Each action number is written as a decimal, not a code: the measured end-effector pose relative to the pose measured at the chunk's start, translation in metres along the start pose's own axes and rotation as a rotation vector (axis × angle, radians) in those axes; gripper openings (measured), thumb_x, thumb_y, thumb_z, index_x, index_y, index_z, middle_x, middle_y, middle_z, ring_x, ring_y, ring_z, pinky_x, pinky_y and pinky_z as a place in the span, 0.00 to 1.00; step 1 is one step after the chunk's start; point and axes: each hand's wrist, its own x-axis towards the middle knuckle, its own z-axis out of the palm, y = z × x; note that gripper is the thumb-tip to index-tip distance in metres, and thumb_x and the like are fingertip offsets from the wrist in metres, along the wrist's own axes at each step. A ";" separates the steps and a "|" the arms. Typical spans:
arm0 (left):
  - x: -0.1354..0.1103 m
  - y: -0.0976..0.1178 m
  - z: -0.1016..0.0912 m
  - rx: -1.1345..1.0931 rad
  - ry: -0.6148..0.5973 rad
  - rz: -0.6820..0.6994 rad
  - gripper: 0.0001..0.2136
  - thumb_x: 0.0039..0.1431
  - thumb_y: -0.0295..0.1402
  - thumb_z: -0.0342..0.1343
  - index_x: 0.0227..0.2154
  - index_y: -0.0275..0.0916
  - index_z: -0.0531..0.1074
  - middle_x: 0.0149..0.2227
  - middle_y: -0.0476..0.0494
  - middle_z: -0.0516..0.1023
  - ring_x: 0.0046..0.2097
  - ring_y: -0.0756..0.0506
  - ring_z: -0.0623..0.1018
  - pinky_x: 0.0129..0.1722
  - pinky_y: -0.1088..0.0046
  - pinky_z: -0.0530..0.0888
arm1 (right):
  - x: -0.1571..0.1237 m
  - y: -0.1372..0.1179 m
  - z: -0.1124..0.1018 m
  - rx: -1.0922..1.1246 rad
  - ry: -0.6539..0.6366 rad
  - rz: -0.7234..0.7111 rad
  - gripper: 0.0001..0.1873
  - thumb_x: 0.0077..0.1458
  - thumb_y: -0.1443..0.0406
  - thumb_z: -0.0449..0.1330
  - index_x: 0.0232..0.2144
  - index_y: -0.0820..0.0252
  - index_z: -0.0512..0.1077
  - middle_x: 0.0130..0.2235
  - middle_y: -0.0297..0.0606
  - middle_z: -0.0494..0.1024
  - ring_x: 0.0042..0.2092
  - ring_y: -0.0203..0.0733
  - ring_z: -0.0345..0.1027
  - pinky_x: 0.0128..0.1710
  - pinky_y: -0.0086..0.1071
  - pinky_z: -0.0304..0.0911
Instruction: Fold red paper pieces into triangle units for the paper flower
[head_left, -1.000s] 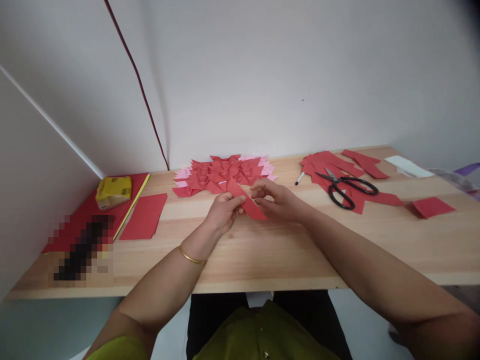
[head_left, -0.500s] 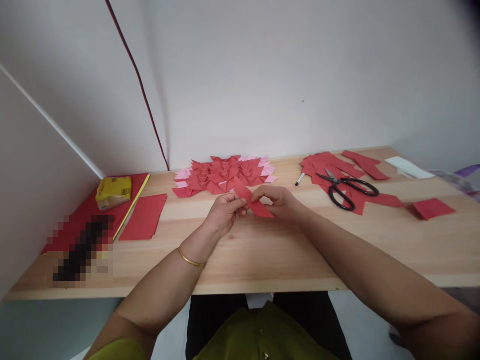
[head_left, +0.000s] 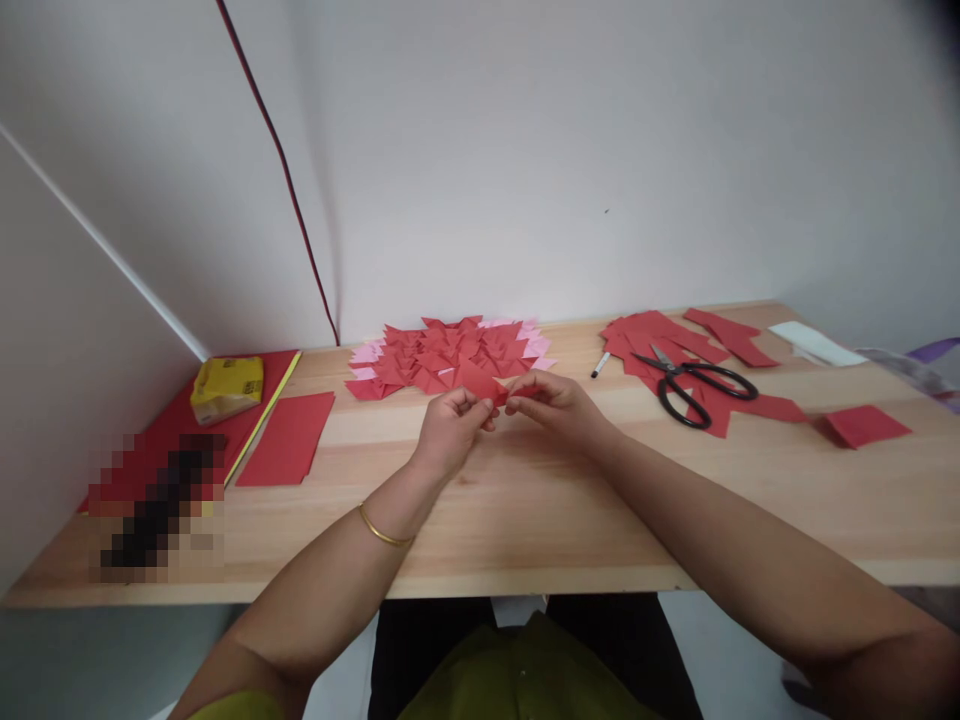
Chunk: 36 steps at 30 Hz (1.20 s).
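Observation:
My left hand (head_left: 450, 430) and my right hand (head_left: 555, 405) meet over the middle of the wooden table (head_left: 525, 510), fingers pinched on a small red paper piece (head_left: 501, 391) held between them. The piece looks folded and mostly hidden by my fingertips. Just behind it lies a pile of folded red and pink paper triangles (head_left: 450, 355). A gold bangle sits on my left wrist.
Black scissors (head_left: 694, 382) lie on red paper strips (head_left: 675, 340) at the right, with a marker pen (head_left: 600, 364) beside them. A red square (head_left: 862, 425) is far right. At the left are red sheets (head_left: 289, 450) and a yellow packet (head_left: 226, 388).
The long red strip held between my hands has been folded up small; only a bit shows now. Both hands drew closer together and slightly farther from me.

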 end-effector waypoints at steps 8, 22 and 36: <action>0.001 -0.005 -0.002 0.011 -0.031 0.033 0.10 0.50 0.37 0.61 0.25 0.35 0.72 0.25 0.46 0.77 0.25 0.52 0.73 0.29 0.75 0.69 | 0.001 0.001 0.004 0.159 0.046 0.065 0.16 0.50 0.54 0.64 0.32 0.59 0.69 0.29 0.35 0.77 0.33 0.37 0.73 0.37 0.35 0.69; 0.000 -0.005 0.000 -0.058 -0.040 -0.013 0.09 0.48 0.37 0.61 0.24 0.35 0.71 0.26 0.46 0.77 0.24 0.52 0.73 0.29 0.74 0.70 | 0.001 -0.002 0.003 0.190 0.009 0.073 0.15 0.50 0.55 0.64 0.33 0.60 0.72 0.30 0.36 0.77 0.34 0.37 0.72 0.39 0.35 0.68; 0.003 -0.012 -0.003 0.055 -0.086 0.057 0.10 0.46 0.37 0.64 0.25 0.35 0.72 0.24 0.47 0.76 0.26 0.51 0.73 0.29 0.75 0.68 | 0.001 -0.003 0.002 0.183 0.025 0.084 0.15 0.48 0.54 0.64 0.32 0.60 0.72 0.31 0.37 0.79 0.34 0.39 0.74 0.40 0.36 0.69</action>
